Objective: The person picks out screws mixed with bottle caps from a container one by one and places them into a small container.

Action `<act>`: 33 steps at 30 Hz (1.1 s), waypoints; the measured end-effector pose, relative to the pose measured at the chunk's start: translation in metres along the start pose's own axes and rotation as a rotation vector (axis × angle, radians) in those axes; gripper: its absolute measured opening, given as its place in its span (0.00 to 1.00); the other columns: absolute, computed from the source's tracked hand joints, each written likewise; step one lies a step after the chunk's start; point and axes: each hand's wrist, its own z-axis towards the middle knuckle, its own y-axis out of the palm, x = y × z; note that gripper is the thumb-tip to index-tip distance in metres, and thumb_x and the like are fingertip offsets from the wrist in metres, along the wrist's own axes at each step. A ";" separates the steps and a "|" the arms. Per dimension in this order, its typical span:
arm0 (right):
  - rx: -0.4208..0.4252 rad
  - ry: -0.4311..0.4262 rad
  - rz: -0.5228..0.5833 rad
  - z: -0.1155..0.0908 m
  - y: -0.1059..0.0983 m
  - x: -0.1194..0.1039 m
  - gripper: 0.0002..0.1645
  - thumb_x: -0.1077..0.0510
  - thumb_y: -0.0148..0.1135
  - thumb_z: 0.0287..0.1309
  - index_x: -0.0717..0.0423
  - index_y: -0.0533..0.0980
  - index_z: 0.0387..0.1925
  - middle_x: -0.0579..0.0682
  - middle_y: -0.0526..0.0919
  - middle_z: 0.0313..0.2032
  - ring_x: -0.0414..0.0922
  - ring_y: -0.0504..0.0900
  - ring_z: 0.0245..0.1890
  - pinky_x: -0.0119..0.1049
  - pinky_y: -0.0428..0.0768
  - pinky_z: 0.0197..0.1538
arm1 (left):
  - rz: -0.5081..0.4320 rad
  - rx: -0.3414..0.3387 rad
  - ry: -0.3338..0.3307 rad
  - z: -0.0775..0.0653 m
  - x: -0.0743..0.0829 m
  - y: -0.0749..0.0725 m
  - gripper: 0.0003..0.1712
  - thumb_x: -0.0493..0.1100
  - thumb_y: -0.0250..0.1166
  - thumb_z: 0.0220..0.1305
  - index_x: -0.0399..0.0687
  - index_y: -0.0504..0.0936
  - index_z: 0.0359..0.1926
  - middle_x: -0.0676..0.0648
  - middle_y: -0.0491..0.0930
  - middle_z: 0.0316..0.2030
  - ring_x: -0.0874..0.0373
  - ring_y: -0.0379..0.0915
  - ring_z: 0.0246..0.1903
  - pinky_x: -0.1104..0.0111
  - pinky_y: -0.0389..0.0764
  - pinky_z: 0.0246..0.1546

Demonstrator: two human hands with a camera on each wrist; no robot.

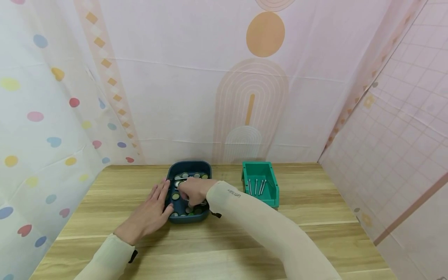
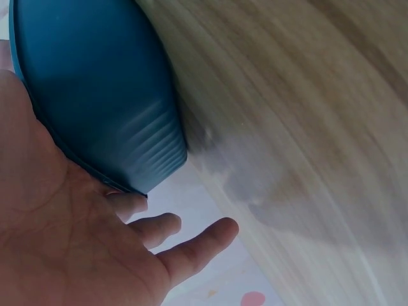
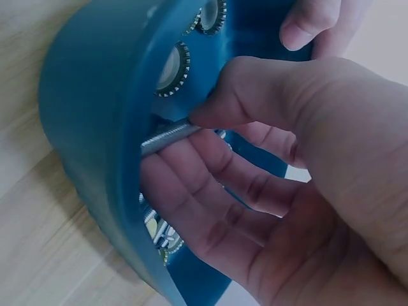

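A dark blue basin (image 1: 189,220) holds several bottle caps (image 3: 175,71) and some metal bolts. My left hand (image 1: 150,214) rests along the basin's left rim, its fingers fairly straight; the left wrist view shows the palm against the rim and the fingertips (image 2: 220,231) reaching past the wall. Inside the basin, my right hand (image 1: 196,189) pinches a threaded metal bolt (image 3: 169,138) between thumb and fingers. One end of that bolt is hidden by the hand and the near wall. More metal pieces and caps lie under the curled fingers in the right wrist view.
To the right of the basin stands a green bin (image 1: 275,196) with several long bolts (image 1: 261,187) lying in it. Both containers are on a wood-grain table (image 1: 196,249). Patterned curtains (image 1: 175,105) hang behind the table and at both sides.
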 end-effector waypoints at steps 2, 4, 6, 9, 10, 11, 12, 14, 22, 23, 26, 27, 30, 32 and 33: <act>0.011 -0.005 0.021 -0.002 0.000 0.002 0.15 0.58 0.79 0.75 0.50 0.85 0.58 0.43 0.91 0.51 0.37 0.86 0.44 0.28 0.84 0.48 | 0.001 0.003 0.000 0.000 0.000 0.000 0.48 0.52 0.56 0.92 0.31 0.47 0.94 0.26 0.46 0.94 0.18 0.47 0.91 0.29 0.63 0.87; 0.022 -0.008 0.041 -0.003 0.000 0.004 0.15 0.58 0.79 0.76 0.51 0.85 0.58 0.43 0.91 0.51 0.37 0.86 0.44 0.29 0.84 0.48 | 0.002 0.007 0.001 0.000 0.000 0.000 0.48 0.52 0.56 0.92 0.31 0.47 0.94 0.26 0.46 0.94 0.18 0.47 0.91 0.29 0.63 0.87; 0.035 -0.009 0.056 -0.005 0.001 0.006 0.14 0.58 0.79 0.76 0.51 0.84 0.57 0.44 0.90 0.51 0.38 0.85 0.44 0.29 0.83 0.47 | 0.001 0.011 0.000 0.000 0.000 0.000 0.48 0.51 0.56 0.92 0.31 0.48 0.94 0.26 0.46 0.94 0.18 0.47 0.91 0.29 0.63 0.87; 0.052 -0.007 0.080 -0.007 0.002 0.010 0.14 0.57 0.78 0.76 0.51 0.84 0.58 0.45 0.90 0.50 0.39 0.84 0.42 0.29 0.82 0.46 | 0.005 0.017 -0.004 0.000 0.001 0.000 0.48 0.52 0.57 0.91 0.31 0.48 0.94 0.26 0.45 0.94 0.18 0.47 0.91 0.26 0.64 0.86; 0.055 -0.005 0.088 -0.007 0.002 0.011 0.15 0.57 0.78 0.77 0.51 0.84 0.58 0.45 0.90 0.50 0.39 0.84 0.42 0.29 0.82 0.45 | 0.007 0.018 -0.007 0.000 0.001 0.000 0.48 0.52 0.57 0.91 0.32 0.48 0.94 0.26 0.45 0.94 0.18 0.47 0.91 0.25 0.65 0.84; 0.059 -0.002 0.096 -0.008 0.002 0.011 0.15 0.57 0.78 0.77 0.51 0.84 0.58 0.44 0.90 0.49 0.39 0.84 0.41 0.29 0.82 0.45 | 0.012 0.019 -0.010 0.000 0.001 0.000 0.48 0.52 0.57 0.91 0.32 0.49 0.94 0.26 0.46 0.94 0.18 0.47 0.91 0.23 0.66 0.83; 0.063 0.004 0.108 -0.010 0.002 0.012 0.15 0.57 0.78 0.77 0.51 0.84 0.59 0.44 0.90 0.48 0.39 0.85 0.40 0.29 0.82 0.44 | 0.016 0.020 -0.014 0.000 0.001 0.000 0.48 0.53 0.58 0.91 0.33 0.49 0.94 0.27 0.46 0.94 0.18 0.48 0.91 0.21 0.66 0.81; 0.072 0.013 0.130 -0.012 0.001 0.013 0.15 0.57 0.77 0.78 0.51 0.84 0.59 0.44 0.90 0.46 0.39 0.86 0.38 0.30 0.83 0.42 | 0.025 0.021 -0.024 0.000 0.001 -0.001 0.48 0.53 0.58 0.90 0.34 0.49 0.95 0.27 0.46 0.94 0.19 0.48 0.91 0.17 0.67 0.78; 0.130 0.006 0.196 -0.029 -0.003 0.018 0.16 0.57 0.75 0.80 0.53 0.85 0.63 0.43 0.90 0.43 0.36 0.86 0.38 0.29 0.83 0.43 | 0.041 0.027 -0.041 0.001 0.002 0.000 0.48 0.55 0.58 0.90 0.37 0.51 0.95 0.31 0.47 0.95 0.21 0.48 0.92 0.12 0.58 0.78; 0.140 0.003 0.202 -0.032 -0.003 0.019 0.17 0.57 0.75 0.80 0.54 0.85 0.63 0.43 0.91 0.43 0.36 0.86 0.38 0.28 0.83 0.43 | 0.044 0.029 -0.041 0.001 0.001 0.000 0.48 0.55 0.58 0.90 0.37 0.51 0.95 0.31 0.48 0.95 0.21 0.48 0.92 0.12 0.58 0.78; 0.166 -0.004 0.232 -0.039 -0.005 0.023 0.17 0.58 0.75 0.79 0.55 0.85 0.64 0.44 0.92 0.44 0.35 0.87 0.39 0.27 0.85 0.43 | 0.060 0.039 -0.037 0.001 0.000 0.000 0.48 0.56 0.57 0.90 0.38 0.51 0.95 0.32 0.48 0.95 0.22 0.48 0.92 0.11 0.56 0.79; 0.175 -0.007 0.242 -0.042 -0.005 0.025 0.17 0.58 0.75 0.79 0.55 0.86 0.64 0.45 0.92 0.45 0.35 0.87 0.39 0.27 0.85 0.43 | 0.066 0.042 -0.035 0.001 0.000 0.000 0.48 0.56 0.57 0.90 0.38 0.51 0.95 0.32 0.48 0.95 0.22 0.49 0.92 0.11 0.56 0.79; 0.199 -0.017 0.272 -0.049 -0.007 0.030 0.17 0.59 0.75 0.79 0.56 0.86 0.64 0.47 0.93 0.46 0.36 0.87 0.40 0.27 0.85 0.45 | 0.077 0.049 -0.032 0.001 -0.001 0.000 0.48 0.57 0.57 0.90 0.38 0.51 0.95 0.32 0.48 0.95 0.23 0.49 0.92 0.11 0.55 0.79; 0.215 -0.023 0.280 -0.054 -0.007 0.034 0.17 0.58 0.74 0.80 0.55 0.86 0.64 0.47 0.93 0.47 0.36 0.87 0.40 0.27 0.85 0.46 | 0.081 0.052 -0.030 0.001 -0.001 0.001 0.49 0.58 0.57 0.90 0.39 0.51 0.95 0.33 0.48 0.96 0.23 0.49 0.92 0.11 0.54 0.80; 0.223 -0.024 0.283 -0.056 -0.007 0.036 0.17 0.58 0.74 0.79 0.55 0.86 0.64 0.47 0.93 0.46 0.36 0.86 0.40 0.27 0.84 0.46 | 0.082 0.054 -0.029 0.001 -0.001 0.001 0.49 0.58 0.57 0.90 0.39 0.51 0.95 0.33 0.48 0.96 0.23 0.49 0.92 0.12 0.54 0.80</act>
